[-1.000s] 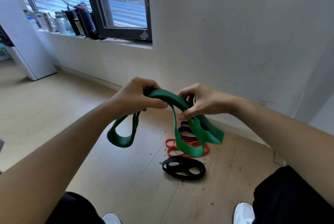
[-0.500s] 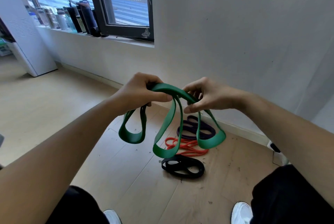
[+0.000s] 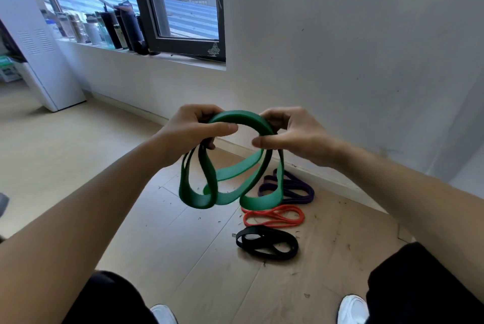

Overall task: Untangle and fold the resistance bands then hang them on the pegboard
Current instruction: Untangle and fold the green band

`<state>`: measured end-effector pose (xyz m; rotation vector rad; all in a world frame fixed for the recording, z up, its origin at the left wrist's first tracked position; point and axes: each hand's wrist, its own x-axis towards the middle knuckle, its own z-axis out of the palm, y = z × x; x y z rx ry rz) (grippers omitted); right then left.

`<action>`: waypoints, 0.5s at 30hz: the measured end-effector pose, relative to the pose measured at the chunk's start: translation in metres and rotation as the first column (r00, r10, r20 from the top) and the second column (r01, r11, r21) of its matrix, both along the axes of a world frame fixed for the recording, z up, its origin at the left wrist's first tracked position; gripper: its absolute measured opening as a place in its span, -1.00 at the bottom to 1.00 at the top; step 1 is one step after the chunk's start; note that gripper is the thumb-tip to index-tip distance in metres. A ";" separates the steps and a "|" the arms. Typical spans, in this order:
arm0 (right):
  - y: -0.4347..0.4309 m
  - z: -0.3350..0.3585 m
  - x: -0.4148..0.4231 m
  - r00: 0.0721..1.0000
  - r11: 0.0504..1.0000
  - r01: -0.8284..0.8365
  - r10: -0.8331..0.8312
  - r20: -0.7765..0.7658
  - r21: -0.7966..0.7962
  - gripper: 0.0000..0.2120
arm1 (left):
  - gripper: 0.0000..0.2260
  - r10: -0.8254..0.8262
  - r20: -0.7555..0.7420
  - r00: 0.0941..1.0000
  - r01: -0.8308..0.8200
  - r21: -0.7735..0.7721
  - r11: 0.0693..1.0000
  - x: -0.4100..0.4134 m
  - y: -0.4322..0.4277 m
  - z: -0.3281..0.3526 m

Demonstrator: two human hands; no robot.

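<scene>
A wide green resistance band [image 3: 230, 174] hangs in several loops in front of me, its top arching between both hands. My left hand [image 3: 193, 127] grips the band's left end, thumb across the top. My right hand [image 3: 290, 132] pinches the right end of the arch. On the wooden floor below lie a purple band [image 3: 296, 189] near the wall, a red band [image 3: 275, 216] in front of it, and a black band [image 3: 265, 242] nearest me, each coiled. No pegboard is in view.
A white wall [image 3: 340, 48] rises just behind the bands, with a skirting board along its foot. Several bottles [image 3: 110, 27] stand on the window sill at the left. A white cabinet [image 3: 36, 51] stands at the far left. My white shoes [image 3: 352, 309] show at the bottom.
Both hands have risen and come closer together, gathering the green band into tighter hanging loops. The bands on the floor have not moved.
</scene>
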<state>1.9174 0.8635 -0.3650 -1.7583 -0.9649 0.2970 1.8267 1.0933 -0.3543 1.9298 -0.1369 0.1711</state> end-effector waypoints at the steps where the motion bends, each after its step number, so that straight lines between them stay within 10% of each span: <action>1: -0.001 0.004 0.000 1.000 1.000 0.002 -0.002 -0.001 0.029 -0.67 | -0.69 -0.024 -0.033 0.999 0.025 0.029 0.999 -0.001 0.004 -0.002; 15: -0.006 0.014 -0.008 0.994 0.952 0.106 -0.090 -0.070 0.288 -0.80 | -0.50 -0.052 -0.028 0.998 0.048 -0.124 0.991 0.011 -0.052 -0.030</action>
